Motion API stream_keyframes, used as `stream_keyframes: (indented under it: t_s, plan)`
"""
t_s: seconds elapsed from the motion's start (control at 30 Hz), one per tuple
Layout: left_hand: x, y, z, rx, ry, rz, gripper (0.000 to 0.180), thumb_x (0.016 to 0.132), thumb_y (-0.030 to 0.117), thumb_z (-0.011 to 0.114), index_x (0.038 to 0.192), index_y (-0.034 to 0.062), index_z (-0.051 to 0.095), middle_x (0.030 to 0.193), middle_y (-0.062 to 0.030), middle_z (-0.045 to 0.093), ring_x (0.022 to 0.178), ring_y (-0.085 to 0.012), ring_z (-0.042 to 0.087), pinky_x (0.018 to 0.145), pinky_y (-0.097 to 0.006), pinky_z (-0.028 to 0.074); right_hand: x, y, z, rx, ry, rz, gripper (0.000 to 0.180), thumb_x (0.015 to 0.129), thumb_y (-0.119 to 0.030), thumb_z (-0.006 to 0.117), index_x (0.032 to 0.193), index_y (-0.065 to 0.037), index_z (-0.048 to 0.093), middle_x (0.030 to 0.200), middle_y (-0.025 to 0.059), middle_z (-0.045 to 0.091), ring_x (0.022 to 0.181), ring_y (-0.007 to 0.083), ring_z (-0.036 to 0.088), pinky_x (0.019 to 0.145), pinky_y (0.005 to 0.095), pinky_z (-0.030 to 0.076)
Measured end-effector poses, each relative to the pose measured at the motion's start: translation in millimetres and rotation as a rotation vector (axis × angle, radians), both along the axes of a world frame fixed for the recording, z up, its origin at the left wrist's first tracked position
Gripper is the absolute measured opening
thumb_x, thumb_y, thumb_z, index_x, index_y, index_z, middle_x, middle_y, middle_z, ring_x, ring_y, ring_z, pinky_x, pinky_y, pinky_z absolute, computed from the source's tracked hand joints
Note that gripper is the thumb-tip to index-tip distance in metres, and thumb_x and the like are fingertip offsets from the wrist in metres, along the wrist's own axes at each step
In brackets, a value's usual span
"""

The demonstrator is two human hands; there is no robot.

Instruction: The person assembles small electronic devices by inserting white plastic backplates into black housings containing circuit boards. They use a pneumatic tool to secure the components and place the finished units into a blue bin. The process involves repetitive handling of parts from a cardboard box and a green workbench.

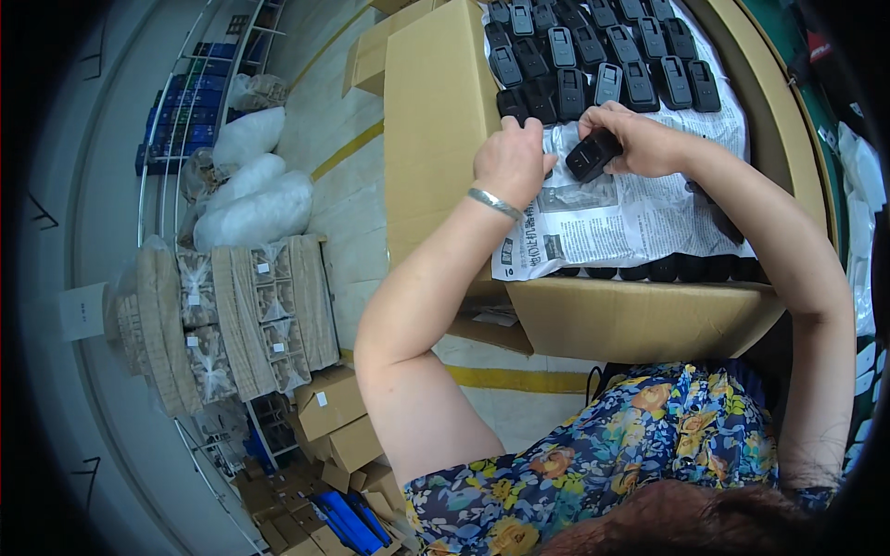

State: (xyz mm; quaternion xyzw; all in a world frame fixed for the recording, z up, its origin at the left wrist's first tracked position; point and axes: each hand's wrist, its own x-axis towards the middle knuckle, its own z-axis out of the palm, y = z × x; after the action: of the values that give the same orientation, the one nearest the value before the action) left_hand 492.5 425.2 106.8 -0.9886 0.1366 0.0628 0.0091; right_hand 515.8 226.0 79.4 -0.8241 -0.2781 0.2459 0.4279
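An open cardboard box [640, 315] in front of me holds black plastic housings [570, 93] laid in rows on a sheet of newspaper [603, 222]. In my right hand [640, 141] is one loose black plastic housing [593, 156], tilted and gripped between thumb and fingers just above the paper. My left hand [510, 162] is closed at the left end of the nearest row, its fingertips against the housings there. Whatever it may hold is mostly hidden by the fingers.
Beneath the newspaper's near edge, more black pieces [663, 269] show. The box's raised flap [436, 139] stands on the left. Further left are a rack with bagged goods [250, 315], white plastic sacks [255, 204] and stacked cartons [334, 408]. White plastic wrap [860, 185] lies at right.
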Motion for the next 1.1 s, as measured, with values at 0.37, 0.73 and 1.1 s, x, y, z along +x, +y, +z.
stream_keyframes:
  t_s: [0.37,0.73,1.1]
  plan:
    - [0.2,31.9,17.8,-0.119,-0.161,-0.16,0.034,0.066,0.01,0.072,0.097,0.0041,0.06,0.095,-0.0116,0.059,0.092,-0.0296,0.053,0.08,-0.038,0.044,21.3,41.6,-6.4,-0.06,-0.688,0.204,0.045,0.062,0.002,0.069,0.105,-0.011,0.06,0.105,0.0086,0.054,0.102,0.0269,0.051,0.089,0.0355,0.044]
    - [-14.2,18.1,2.0,-0.291,-0.231,-0.409,0.047,0.065,0.017,0.074,0.106,0.0021,0.058,0.103,-0.0114,0.058,0.097,-0.0302,0.051,0.084,-0.037,0.042,8.9,-30.6,16.1,0.041,-0.631,-0.097,0.031,0.076,-0.001,0.061,0.107,-0.005,0.055,0.103,0.0134,0.055,0.094,0.032,0.056,0.08,0.0381,0.046]
    - [-15.1,-162.6,-34.3,-0.575,0.324,-0.204,0.049,0.082,0.037,0.054,0.11,-0.0024,0.05,0.099,-0.0269,0.058,0.092,-0.0406,0.057,0.079,-0.047,0.045,-96.8,-122.6,6.0,-0.837,-0.195,-0.24,0.059,0.067,-0.023,0.074,0.11,0.005,0.043,0.1,0.0225,0.051,0.09,0.0369,0.057,0.08,0.0415,0.047]
